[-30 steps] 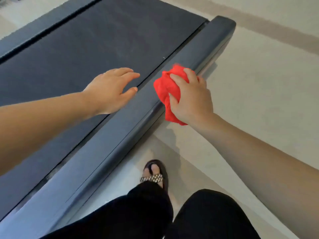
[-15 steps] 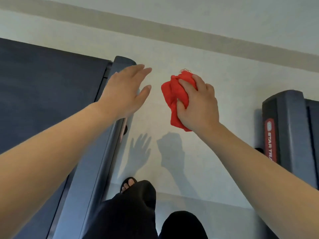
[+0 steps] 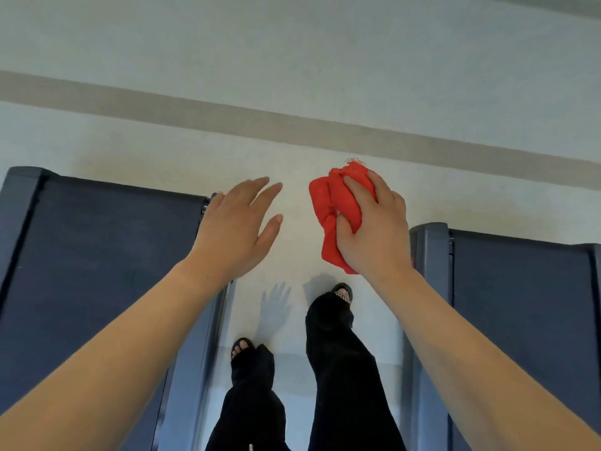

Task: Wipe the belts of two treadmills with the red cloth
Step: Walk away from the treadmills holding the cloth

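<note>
Head view: person stands on the pale floor [image 3: 292,60] in the gap between two treadmills. Right hand [image 3: 374,232] is closed around the bunched red cloth [image 3: 328,206], held in the air over the floor, touching neither machine. Left hand [image 3: 237,226] is empty, fingers spread, palm down, above the inner side rail of the left treadmill [image 3: 192,353]; contact with the rail cannot be told.

Step in hand, as judged: transit between machines, no wiping under way. The cloth sits nearer the right treadmill's rail [image 3: 429,288] than the left belt [image 3: 107,271].

Next move, as judged: turn toward the right belt [image 3: 520,320], bend, lower the cloth flat onto it and stroke along its length. The cloth is wadded, so spreading it would give wider contact.

Not determinable: consoles and front ends of both treadmills are out of frame; the right belt's far edge is cut off; belt cleanliness unreadable on the dark surfaces; lower frame is motion-blurred; legs hide part of the floor.
</note>
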`<move>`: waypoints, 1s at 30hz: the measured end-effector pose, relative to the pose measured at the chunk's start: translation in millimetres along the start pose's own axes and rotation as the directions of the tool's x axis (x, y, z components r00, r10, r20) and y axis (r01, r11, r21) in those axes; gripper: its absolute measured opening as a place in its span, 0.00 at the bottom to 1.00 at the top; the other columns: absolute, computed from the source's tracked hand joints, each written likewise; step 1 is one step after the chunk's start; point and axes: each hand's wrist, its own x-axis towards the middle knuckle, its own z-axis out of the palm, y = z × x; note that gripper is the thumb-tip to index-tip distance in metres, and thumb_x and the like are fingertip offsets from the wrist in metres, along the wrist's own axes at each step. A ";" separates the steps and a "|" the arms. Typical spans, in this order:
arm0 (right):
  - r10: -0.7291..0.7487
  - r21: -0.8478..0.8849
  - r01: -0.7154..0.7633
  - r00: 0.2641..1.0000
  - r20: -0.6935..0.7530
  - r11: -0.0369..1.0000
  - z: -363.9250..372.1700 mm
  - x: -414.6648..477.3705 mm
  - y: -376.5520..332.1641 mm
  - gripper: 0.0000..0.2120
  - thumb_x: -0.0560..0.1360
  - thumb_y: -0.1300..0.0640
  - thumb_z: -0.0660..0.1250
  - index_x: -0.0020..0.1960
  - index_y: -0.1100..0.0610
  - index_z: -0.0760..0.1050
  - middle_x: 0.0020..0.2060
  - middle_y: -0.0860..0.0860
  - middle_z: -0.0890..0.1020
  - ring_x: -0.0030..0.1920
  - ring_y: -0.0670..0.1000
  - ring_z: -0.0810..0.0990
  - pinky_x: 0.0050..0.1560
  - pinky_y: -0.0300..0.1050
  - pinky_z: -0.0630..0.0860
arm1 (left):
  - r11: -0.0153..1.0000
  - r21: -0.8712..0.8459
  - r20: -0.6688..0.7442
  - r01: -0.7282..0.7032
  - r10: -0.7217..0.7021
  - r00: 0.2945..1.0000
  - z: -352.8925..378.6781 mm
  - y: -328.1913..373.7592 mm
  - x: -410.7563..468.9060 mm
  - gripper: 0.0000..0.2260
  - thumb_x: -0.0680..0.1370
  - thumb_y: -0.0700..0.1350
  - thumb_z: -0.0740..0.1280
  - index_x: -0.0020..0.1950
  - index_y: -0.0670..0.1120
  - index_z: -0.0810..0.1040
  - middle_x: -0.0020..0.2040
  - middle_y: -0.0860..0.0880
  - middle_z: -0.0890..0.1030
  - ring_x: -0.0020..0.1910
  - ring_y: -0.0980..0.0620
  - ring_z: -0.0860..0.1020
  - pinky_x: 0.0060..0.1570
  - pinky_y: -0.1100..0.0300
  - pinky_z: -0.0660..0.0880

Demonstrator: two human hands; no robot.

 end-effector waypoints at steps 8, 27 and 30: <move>-0.003 0.160 0.016 0.997 -0.081 0.987 -157.8 65.6 14.6 0.25 0.74 0.55 0.64 0.71 0.50 0.67 0.73 0.47 0.65 0.67 0.55 0.68 0.65 0.45 0.64 | 0.999 -0.030 -0.030 0.024 -0.025 0.999 -95.5 123.0 81.5 0.23 0.80 0.54 0.53 0.75 0.51 0.59 0.75 0.48 0.61 0.73 0.49 0.60 0.69 0.44 0.60; -0.204 0.268 0.215 0.977 -0.070 0.939 -156.4 374.0 -166.4 0.24 0.74 0.55 0.64 0.69 0.45 0.69 0.71 0.44 0.68 0.67 0.53 0.70 0.69 0.48 0.65 | 0.955 -0.100 -0.247 0.280 -0.297 0.923 -295.1 -52.3 274.6 0.24 0.80 0.56 0.52 0.75 0.53 0.58 0.75 0.49 0.61 0.73 0.49 0.60 0.69 0.45 0.61; -0.256 0.259 0.261 0.965 -0.052 0.930 -148.8 433.5 -215.8 0.24 0.74 0.55 0.64 0.70 0.45 0.69 0.71 0.45 0.68 0.67 0.53 0.69 0.70 0.48 0.65 | 0.947 -0.071 -0.276 0.313 -0.320 0.906 -339.2 -100.0 310.0 0.24 0.80 0.57 0.51 0.75 0.54 0.57 0.75 0.50 0.61 0.73 0.50 0.59 0.70 0.45 0.60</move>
